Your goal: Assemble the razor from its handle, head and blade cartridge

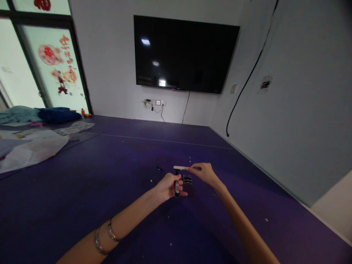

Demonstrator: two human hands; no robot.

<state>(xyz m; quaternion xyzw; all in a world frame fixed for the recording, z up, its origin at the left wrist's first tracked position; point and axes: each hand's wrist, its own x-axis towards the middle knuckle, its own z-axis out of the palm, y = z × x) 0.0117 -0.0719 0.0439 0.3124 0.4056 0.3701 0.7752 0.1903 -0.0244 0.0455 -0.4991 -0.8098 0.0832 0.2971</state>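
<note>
The left hand [167, 184] curls its fingers round a grey-handled tool [176, 187] — seemingly to steady it — while the right hand [205, 173] pinches a white stick [179, 167] near its head.

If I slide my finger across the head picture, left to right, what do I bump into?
Teal cloth → dark blue cloth → small orange objects → left hand → right hand → hanging black cable.
</note>
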